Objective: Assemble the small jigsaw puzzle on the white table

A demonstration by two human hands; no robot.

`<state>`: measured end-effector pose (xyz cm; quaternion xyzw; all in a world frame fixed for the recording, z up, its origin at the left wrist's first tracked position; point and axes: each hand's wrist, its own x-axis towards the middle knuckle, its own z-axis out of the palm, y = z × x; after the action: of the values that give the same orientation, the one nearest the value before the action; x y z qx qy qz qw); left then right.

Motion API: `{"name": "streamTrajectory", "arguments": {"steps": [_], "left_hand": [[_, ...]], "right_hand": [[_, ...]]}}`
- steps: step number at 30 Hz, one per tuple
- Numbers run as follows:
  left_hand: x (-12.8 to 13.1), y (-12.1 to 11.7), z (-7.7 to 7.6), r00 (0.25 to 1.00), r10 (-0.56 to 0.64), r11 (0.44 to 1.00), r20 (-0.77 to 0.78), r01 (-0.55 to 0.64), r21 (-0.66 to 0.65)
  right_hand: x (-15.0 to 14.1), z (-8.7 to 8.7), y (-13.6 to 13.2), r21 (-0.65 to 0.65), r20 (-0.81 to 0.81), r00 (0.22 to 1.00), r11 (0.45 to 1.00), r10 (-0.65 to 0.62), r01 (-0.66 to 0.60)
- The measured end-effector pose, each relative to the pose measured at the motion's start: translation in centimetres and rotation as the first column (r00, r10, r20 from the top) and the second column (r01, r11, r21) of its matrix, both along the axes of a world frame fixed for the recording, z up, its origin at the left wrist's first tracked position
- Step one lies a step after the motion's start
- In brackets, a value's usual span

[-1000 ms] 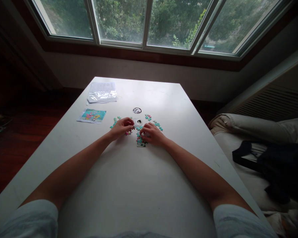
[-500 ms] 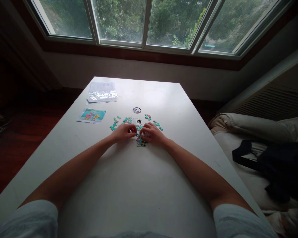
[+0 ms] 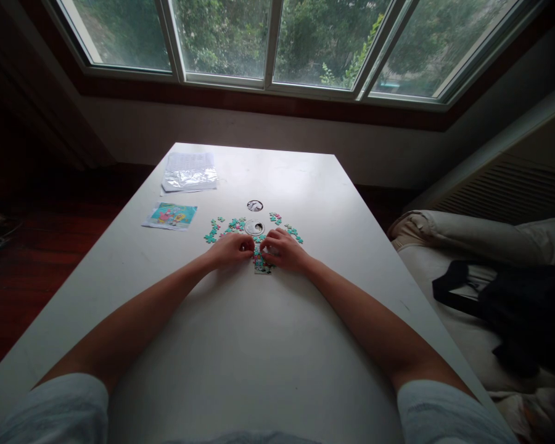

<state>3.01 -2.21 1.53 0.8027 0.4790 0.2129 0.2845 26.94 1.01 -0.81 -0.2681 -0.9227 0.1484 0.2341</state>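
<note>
At the centre of the frame, we keep the fingers of our left hand [image 3: 234, 250] and right hand [image 3: 284, 250] curled at the joined puzzle section [image 3: 263, 266]; we cannot tell whether either grasps a piece. Our picture sheet [image 3: 170, 216] lies left of centre.

White papers [image 3: 189, 161] with shiny clear plastic [image 3: 192, 179] lie at the far left of the worktop [image 3: 268, 351]. Beyond stands a sliding window [image 3: 269, 43], green trees [image 3: 222, 40] outside. Reddish wooden floor [image 3: 32, 277] shows left. At right, dark fabric [image 3: 527, 302] lies on a pale padded seat [image 3: 419, 265], near a slatted panel [image 3: 509, 185].
</note>
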Motion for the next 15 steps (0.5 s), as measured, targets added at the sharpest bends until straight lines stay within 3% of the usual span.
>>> {"name": "streamTrajectory", "arguments": {"steps": [15], "left_hand": [[0.51, -0.33, -0.07, 0.998, 0.003, 0.998, -0.066, 0.001, 0.055]], "right_hand": [[0.03, -0.4, 0.33, 0.011, 0.012, 1.0, 1.0, 0.001, -0.001]]}}
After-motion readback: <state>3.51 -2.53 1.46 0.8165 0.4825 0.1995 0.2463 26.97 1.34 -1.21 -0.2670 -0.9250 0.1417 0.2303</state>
